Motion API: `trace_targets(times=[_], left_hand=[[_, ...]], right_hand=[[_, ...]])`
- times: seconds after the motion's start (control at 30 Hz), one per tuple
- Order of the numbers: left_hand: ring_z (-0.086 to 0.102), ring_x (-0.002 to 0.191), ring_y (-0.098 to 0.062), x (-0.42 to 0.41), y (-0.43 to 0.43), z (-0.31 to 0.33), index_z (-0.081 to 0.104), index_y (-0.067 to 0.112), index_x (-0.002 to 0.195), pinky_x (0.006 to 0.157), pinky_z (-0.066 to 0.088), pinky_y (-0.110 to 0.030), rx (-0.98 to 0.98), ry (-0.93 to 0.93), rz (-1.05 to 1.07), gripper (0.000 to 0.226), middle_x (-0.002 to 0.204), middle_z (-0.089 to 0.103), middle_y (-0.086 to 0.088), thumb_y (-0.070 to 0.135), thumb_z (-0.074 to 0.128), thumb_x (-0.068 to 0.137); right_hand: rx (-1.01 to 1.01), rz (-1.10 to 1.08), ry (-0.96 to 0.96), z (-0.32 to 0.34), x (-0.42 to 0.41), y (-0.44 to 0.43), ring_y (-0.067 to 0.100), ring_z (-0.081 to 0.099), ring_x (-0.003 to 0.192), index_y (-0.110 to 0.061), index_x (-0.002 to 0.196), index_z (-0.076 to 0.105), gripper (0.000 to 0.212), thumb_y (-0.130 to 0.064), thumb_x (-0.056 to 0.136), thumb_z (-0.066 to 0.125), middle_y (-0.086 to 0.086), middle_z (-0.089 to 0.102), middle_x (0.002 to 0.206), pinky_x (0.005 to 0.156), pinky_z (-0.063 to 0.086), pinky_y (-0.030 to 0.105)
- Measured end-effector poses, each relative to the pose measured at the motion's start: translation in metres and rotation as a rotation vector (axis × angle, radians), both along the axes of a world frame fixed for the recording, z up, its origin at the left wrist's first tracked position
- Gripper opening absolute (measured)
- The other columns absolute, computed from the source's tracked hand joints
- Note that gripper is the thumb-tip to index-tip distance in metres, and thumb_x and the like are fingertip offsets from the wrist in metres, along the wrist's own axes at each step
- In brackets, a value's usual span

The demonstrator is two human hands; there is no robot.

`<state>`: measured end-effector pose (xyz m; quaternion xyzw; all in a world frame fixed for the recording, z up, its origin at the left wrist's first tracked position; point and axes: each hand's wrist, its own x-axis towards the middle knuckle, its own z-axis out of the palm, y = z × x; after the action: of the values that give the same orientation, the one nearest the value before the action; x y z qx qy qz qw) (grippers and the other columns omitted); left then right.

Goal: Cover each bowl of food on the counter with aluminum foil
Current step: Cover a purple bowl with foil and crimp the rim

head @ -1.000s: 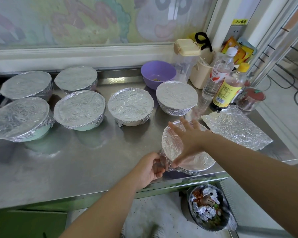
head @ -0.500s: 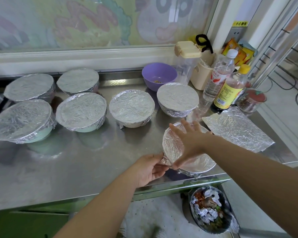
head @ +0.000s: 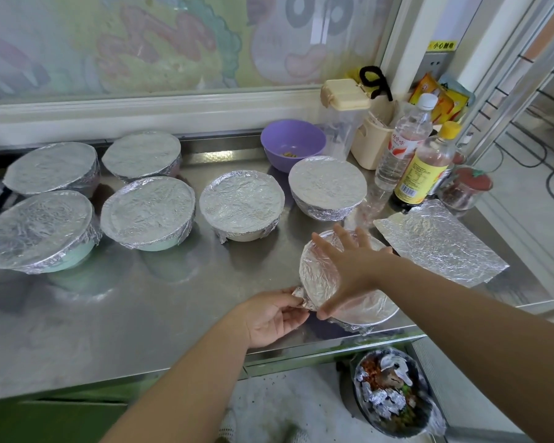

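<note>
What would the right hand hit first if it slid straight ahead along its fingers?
The right hand would likely meet the covered bowl in front of the purple bowl; depth unclear.

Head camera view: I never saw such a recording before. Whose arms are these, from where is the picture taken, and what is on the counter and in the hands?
There is no machine here. A person wears one camera on the head, so you look down along their own two arms. The steel counter holds six foil-covered bowls, an uncovered purple bowl, some bottles and a loose foil sheet. Both hands work on a seventh bowl near the front edge. The right hand lies flat, fingers spread, on the foil over it. The left hand pinches a crumpled foil corner at the bowl's side.
</note>
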<state>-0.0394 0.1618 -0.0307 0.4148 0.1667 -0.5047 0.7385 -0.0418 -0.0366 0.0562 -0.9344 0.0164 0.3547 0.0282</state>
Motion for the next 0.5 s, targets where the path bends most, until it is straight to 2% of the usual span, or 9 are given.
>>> trace_targets(times=[0.07,0.13,0.23,0.3,0.4,0.5], left_hand=[[0.061,0.07,-0.017,0.0005,0.0043,-0.0018,0.063,0.0,0.106,0.062,0.057,-0.022,0.002,0.005,-0.024,0.022,0.088,0.066,-0.015,-0.011,0.052,0.092],[0.056,0.063,-0.013,0.0006,0.0068,-0.0017,0.058,0.008,0.092,0.051,0.048,-0.018,0.069,-0.011,-0.062,0.019,0.079,0.06,-0.009,-0.01,0.053,0.091],[0.054,0.056,-0.01,0.0027,0.0091,0.0001,0.059,0.013,0.09,0.045,0.039,-0.016,0.137,-0.069,-0.104,0.021,0.077,0.058,-0.006,-0.007,0.053,0.093],[0.058,0.054,-0.009,0.0041,0.0101,0.003,0.06,0.012,0.094,0.046,0.043,-0.016,0.14,-0.096,-0.124,0.022,0.074,0.062,-0.005,-0.007,0.05,0.095],[0.069,0.062,-0.013,0.0039,0.0092,0.0054,0.062,0.006,0.106,0.058,0.056,-0.023,0.11,-0.116,-0.12,0.023,0.079,0.069,-0.01,-0.008,0.046,0.096],[0.064,0.065,-0.017,0.0017,0.004,0.0063,0.06,0.0,0.106,0.065,0.058,-0.026,0.063,-0.093,-0.081,0.021,0.077,0.065,-0.012,-0.005,0.043,0.096]], right_hand=[[0.004,-0.001,-0.001,-0.0001,-0.0001,0.0001,0.042,-0.033,0.146,-0.052,0.146,-0.032,0.154,-0.087,0.044,0.078,-0.003,-0.041,0.159,0.105,0.004,0.086],[0.007,-0.001,-0.001,0.0002,-0.0004,0.0,0.042,-0.033,0.146,-0.052,0.147,-0.031,0.154,-0.086,0.044,0.078,-0.003,-0.041,0.159,0.105,0.003,0.086],[0.007,0.001,-0.004,-0.0002,-0.0007,-0.0004,0.042,-0.033,0.146,-0.052,0.147,-0.031,0.154,-0.087,0.044,0.077,-0.003,-0.041,0.159,0.105,0.002,0.086],[0.006,0.002,-0.006,-0.0012,-0.0005,-0.0007,0.042,-0.033,0.146,-0.052,0.147,-0.031,0.154,-0.087,0.043,0.077,-0.003,-0.041,0.159,0.104,0.002,0.086],[0.004,0.002,-0.005,-0.0026,0.0001,-0.001,0.042,-0.033,0.145,-0.053,0.146,-0.032,0.154,-0.088,0.042,0.077,-0.003,-0.041,0.159,0.104,0.002,0.087],[0.003,0.003,-0.008,-0.0038,0.0003,-0.0014,0.042,-0.033,0.145,-0.053,0.145,-0.033,0.154,-0.088,0.042,0.077,-0.003,-0.041,0.159,0.104,0.001,0.087]])
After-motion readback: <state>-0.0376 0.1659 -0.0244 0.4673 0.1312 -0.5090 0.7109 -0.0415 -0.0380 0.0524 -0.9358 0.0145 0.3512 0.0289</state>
